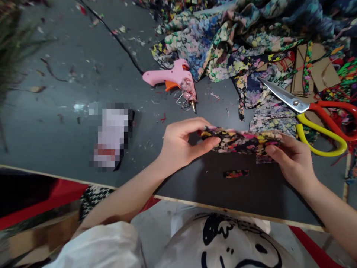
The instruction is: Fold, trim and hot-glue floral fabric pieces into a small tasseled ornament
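Stretched between my two hands is a strip of dark floral fabric [240, 141], held just above the table. My left hand [184, 141] pinches its left end between thumb and fingers. At the right end, my right hand [295, 156] grips it the same way, thumb on top. Below the strip, a small narrow scrap of floral fabric [236, 174] lies flat on the table. Beyond my left hand rests a pink glue gun [170, 76], its metal nozzle pointing towards me. Scissors [301, 106] with red and yellow handles lie beyond my right hand, partly on fabric.
A heap of floral fabric [212, 44] covers the back right. Cardboard pieces [320, 67] lie among scraps there. A blurred-out phone-like object [113, 137] sits at left. The glue gun's black cord [117, 37] runs to the back. Threads and bits litter the grey table [67, 123].
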A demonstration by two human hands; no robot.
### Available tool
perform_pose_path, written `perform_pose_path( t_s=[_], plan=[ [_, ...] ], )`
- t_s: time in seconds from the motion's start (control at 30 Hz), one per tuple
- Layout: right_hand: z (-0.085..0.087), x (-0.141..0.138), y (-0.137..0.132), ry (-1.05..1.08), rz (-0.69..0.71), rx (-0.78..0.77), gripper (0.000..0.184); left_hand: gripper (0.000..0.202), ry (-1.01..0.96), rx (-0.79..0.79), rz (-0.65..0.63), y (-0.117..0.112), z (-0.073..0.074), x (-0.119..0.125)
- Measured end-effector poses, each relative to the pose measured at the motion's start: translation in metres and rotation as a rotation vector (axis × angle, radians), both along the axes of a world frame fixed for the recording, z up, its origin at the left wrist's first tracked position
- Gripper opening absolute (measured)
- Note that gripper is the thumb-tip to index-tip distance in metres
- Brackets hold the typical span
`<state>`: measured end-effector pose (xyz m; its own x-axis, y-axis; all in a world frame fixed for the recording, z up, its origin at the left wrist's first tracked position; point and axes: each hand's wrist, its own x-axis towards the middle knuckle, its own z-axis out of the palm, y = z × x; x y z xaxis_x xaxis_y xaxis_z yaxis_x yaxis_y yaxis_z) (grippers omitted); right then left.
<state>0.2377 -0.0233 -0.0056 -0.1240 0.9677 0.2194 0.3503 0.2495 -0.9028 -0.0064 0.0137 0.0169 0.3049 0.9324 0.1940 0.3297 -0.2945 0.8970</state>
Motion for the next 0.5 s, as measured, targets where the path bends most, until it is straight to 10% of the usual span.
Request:
perform_pose_path(
  t_s=[0.5],
  plan=[
    [0.0106,0.0001,0.0072,-0.138,0.125,0.010,0.006,0.003,0.066,0.131,-0.058,-0.0020,-0.0008,-0.0011]
  ],
)
